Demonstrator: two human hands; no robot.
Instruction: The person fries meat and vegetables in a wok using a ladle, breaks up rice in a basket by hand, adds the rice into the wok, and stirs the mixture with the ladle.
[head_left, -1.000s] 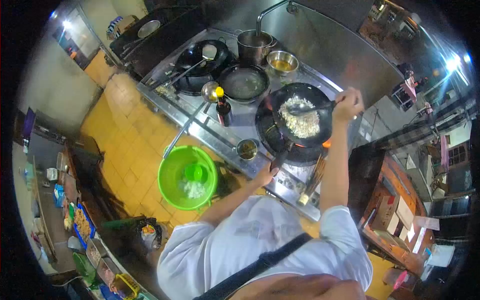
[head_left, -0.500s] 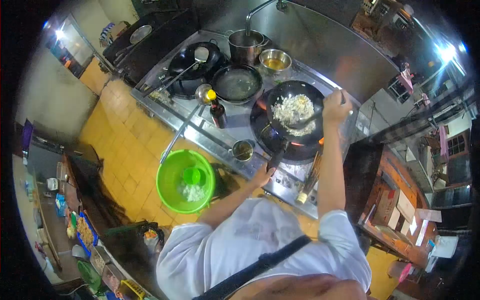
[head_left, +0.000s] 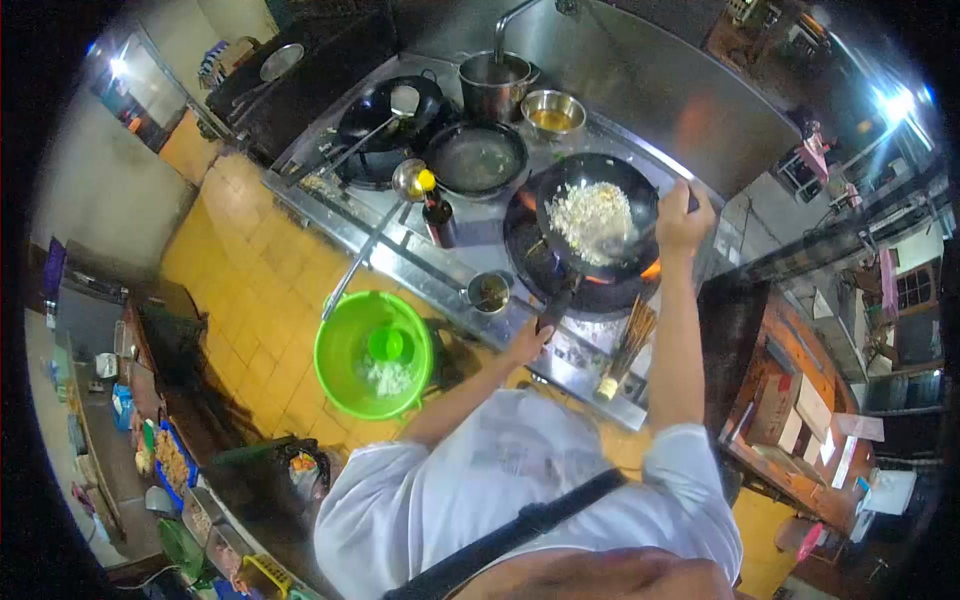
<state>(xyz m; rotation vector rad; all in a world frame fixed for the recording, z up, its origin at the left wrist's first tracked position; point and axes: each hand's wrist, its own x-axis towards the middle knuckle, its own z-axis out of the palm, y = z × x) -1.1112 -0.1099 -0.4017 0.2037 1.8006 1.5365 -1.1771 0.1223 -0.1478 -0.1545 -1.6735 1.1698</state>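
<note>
My left hand (head_left: 530, 341) is closed around the dark handle of a black wok (head_left: 640, 182), which sits tilted over the burner with orange flame at its edges. White rice (head_left: 588, 215) with yellowish bits lies in the wok. Above the wok's right side, my right hand (head_left: 685, 213) is closed on the spatula's handle; the spatula's blade is blurred at the lower right of the rice. A metal cup (head_left: 489, 292) stands on the stove's front edge, left of the wok handle. Beside it is a dark bottle with a yellow cap (head_left: 438, 212).
A green bucket (head_left: 335, 355) holding a green cup and white rice stands left of the stove. Further back are a flat black pan (head_left: 476, 160), another wok (head_left: 425, 105) with a ladle, a steel pot (head_left: 492, 92) and a bowl (head_left: 553, 115). A bamboo brush (head_left: 628, 350) lies at the front.
The wok has shifted and tilted slightly, and the rice has moved within it. My right hand went left and down, then back a little right, with the spatula. My left hand keeps its grip.
</note>
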